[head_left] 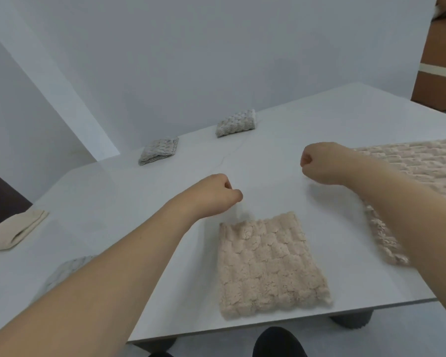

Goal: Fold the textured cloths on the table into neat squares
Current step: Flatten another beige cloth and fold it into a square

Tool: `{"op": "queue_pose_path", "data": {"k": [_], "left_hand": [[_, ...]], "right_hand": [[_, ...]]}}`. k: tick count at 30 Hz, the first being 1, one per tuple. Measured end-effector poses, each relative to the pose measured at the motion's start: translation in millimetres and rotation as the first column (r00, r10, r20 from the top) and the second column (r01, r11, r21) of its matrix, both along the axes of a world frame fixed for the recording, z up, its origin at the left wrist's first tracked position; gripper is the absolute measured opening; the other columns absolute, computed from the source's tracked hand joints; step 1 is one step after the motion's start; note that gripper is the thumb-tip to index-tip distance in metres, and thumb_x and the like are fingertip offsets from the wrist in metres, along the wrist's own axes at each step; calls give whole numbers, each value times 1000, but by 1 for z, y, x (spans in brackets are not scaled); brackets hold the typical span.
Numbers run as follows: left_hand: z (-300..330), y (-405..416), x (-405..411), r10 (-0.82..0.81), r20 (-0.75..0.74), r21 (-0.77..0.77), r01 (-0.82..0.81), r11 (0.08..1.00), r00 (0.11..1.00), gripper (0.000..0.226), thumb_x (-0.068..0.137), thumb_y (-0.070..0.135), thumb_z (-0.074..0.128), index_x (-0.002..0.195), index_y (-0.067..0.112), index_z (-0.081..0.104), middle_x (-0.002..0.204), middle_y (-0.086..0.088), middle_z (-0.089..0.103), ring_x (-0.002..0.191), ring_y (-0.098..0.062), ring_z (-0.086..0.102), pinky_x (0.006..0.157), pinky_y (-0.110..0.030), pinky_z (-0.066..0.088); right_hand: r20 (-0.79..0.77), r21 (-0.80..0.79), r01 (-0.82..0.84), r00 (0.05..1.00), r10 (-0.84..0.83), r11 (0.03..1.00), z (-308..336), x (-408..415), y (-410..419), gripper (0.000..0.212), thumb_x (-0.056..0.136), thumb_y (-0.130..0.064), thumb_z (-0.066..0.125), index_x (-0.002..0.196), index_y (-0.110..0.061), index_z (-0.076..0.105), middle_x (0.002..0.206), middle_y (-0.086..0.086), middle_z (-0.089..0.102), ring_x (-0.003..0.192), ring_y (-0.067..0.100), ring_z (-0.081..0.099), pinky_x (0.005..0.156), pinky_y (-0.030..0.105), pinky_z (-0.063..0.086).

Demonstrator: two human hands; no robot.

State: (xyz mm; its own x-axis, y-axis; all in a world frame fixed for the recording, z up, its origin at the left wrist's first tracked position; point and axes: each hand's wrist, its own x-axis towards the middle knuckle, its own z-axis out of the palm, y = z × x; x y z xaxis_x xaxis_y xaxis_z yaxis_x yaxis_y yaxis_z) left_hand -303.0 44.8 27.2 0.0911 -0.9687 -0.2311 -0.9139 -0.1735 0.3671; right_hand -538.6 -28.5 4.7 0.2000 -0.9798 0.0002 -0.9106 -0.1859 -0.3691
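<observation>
A beige textured cloth (pixel 271 266) lies folded into a rough square near the table's front edge. My left hand (pixel 214 194) hovers just beyond its far left corner, fingers curled into a fist with nothing in it. My right hand (pixel 319 162) is farther back and to the right, also curled and holding nothing. A larger beige textured cloth (pixel 422 171) lies spread flat at the right, partly under my right forearm. Two grey textured cloths (pixel 160 150) (pixel 236 122) sit folded along the far edge.
The white table (pixel 113 202) fills the view. A smooth cream folded cloth (pixel 16 231) lies at the left edge. Another grey cloth (pixel 62 271) peeks out beneath my left forearm. A brown cardboard box (pixel 440 73) stands at the back right. A white wall runs behind.
</observation>
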Motion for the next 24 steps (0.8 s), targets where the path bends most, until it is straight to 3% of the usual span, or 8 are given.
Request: {"op": "queue_pose_path", "data": {"k": [3,6,9,12,15,17,20,24], "left_hand": [[-5,-14,-15,-47,83,-26,49,998,995,22,90,42,53,98,22,56,100,6,61,89,-12,59,71,-31,47],[-13,-25,-29,-65,79,-12,66,998,995,21,90,39,52,99,21,57,98,5,63,89,-14,61,76,-33,49],[-19,-36,-38,-93,89,-7,94,996,992,20,89,38,52,97,20,57,97,3,65,87,-17,63,76,-36,51],[-22,-49,-43,-114,100,-12,116,993,988,20,90,38,52,96,20,57,97,2,64,86,-18,64,77,-38,52],[-23,-62,-44,-122,115,-14,124,992,986,19,90,38,52,95,21,57,96,3,63,82,-16,62,76,-36,52],[-25,-68,-41,-121,130,-11,123,992,984,18,90,38,52,94,21,57,96,4,62,82,-15,61,77,-36,52],[-28,-76,-32,-113,128,6,114,994,985,18,91,38,52,94,21,58,98,5,62,87,-15,61,82,-39,54],[-31,-84,-19,-99,119,-9,101,995,988,16,92,36,52,97,22,59,100,6,62,88,-13,60,77,-33,50]], "right_hand": [[-207,-110,189,956,-209,976,-10,-23,-5,34,87,-20,44,120,-12,49,125,11,47,118,33,43,93,41,36],[-221,-113,339,908,-356,934,-25,-37,-6,40,86,-21,42,124,-8,44,128,14,41,122,35,39,94,45,35],[-181,-109,389,897,-403,915,-41,-46,-10,44,87,-17,41,128,-2,45,132,19,42,126,38,37,99,46,36],[-81,-220,325,934,-349,920,-55,-47,-19,22,82,-6,43,100,-4,55,117,21,51,111,37,43,91,42,37],[-43,-338,219,968,-248,915,-65,-42,-26,12,76,3,44,75,-9,43,87,12,43,82,29,38,75,34,33],[-41,-381,185,976,-216,906,-70,-40,-32,16,75,6,45,74,-9,41,82,10,35,78,27,33,70,33,27],[-58,-419,160,978,-202,894,-73,-40,-40,18,72,6,45,76,-10,39,82,12,43,79,28,37,69,33,24],[139,-341,168,982,-127,925,-61,-29,-38,19,75,9,46,91,1,54,95,17,50,92,34,47,79,36,31]]}}
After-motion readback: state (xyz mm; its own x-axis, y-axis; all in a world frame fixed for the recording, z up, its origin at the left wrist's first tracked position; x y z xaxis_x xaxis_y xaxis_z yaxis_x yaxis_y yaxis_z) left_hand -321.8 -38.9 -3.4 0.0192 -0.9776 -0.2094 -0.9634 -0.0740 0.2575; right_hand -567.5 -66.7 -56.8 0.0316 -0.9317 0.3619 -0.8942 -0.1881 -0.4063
